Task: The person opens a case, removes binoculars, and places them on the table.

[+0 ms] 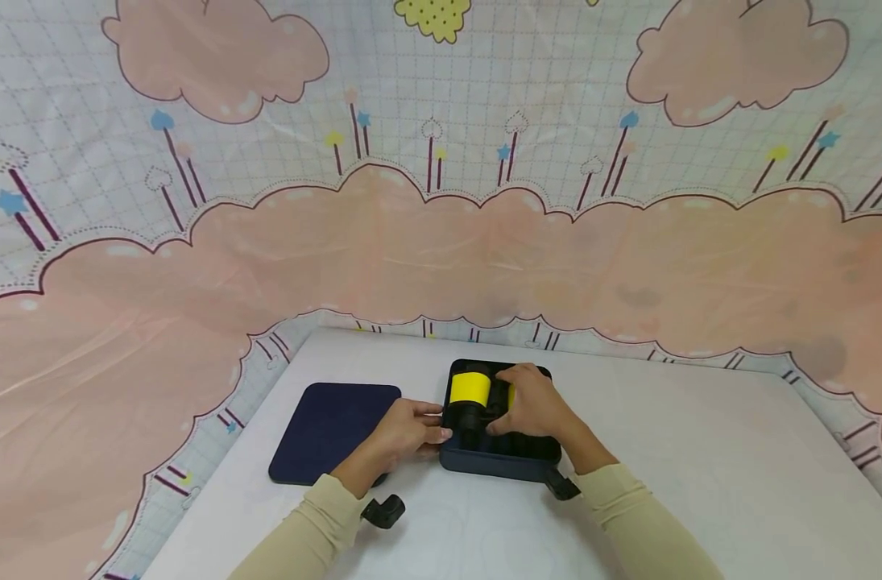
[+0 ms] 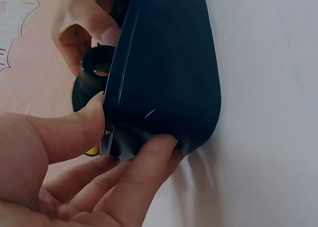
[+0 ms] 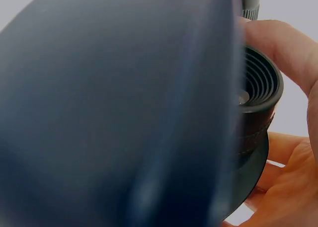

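Note:
A pair of black binoculars with yellow bands lies partly inside an uncovered dark navy box. My right hand grips the right barrel, thumb toward the middle of the binoculars and fingers over the far side. At the box's left wall, my left hand holds the edge; in the left wrist view its thumb is at the rim and its fingertips touch the outside. A black eyepiece shows beside the box wall in the right wrist view, where the blurred box hides much else.
A flat dark navy lid lies on the white table left of the box. Black camera mounts stick out by the left wrist and the right wrist. Behind the table hangs a patterned cloth with pink clouds.

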Tool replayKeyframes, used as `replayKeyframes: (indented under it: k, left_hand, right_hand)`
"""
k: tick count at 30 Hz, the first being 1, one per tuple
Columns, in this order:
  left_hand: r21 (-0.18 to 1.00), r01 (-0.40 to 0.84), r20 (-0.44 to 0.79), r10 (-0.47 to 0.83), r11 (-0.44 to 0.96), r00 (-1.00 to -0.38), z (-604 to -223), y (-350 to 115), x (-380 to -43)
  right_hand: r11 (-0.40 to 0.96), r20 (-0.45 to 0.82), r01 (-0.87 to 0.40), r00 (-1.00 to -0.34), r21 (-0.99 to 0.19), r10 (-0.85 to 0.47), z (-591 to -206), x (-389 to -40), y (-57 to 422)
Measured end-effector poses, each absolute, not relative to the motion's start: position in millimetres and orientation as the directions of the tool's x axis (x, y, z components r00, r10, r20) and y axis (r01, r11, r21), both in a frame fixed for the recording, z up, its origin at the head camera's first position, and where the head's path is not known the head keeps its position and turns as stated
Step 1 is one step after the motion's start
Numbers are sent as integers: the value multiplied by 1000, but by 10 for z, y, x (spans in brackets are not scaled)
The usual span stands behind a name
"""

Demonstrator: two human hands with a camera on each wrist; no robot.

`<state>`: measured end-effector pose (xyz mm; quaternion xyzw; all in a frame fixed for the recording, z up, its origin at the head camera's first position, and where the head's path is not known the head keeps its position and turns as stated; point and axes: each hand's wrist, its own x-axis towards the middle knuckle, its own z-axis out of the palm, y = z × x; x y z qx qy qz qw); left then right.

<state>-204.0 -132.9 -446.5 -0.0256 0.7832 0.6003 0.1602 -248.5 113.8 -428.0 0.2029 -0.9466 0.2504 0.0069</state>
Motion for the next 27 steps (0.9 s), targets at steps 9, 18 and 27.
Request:
replayKeyframes:
  k: [9, 18, 27]
  left_hand:
    - [929, -236, -285, 141, 287, -948, -4472, -1327, -2038]
    - [931, -230, -278, 142, 282, -950, -4471, -1331, -2053]
    - [933, -229, -277, 148, 279, -949, -4472, -1333, -2052]
  right_hand:
    - [795, 119, -390, -917, -465, -380, -4128, -2431, 1152]
    - [794, 151, -437, -898, -421, -414, -3987, -2395, 1187]
    - [796, 143, -448, -892, -406, -429, -3909, -2359, 1258]
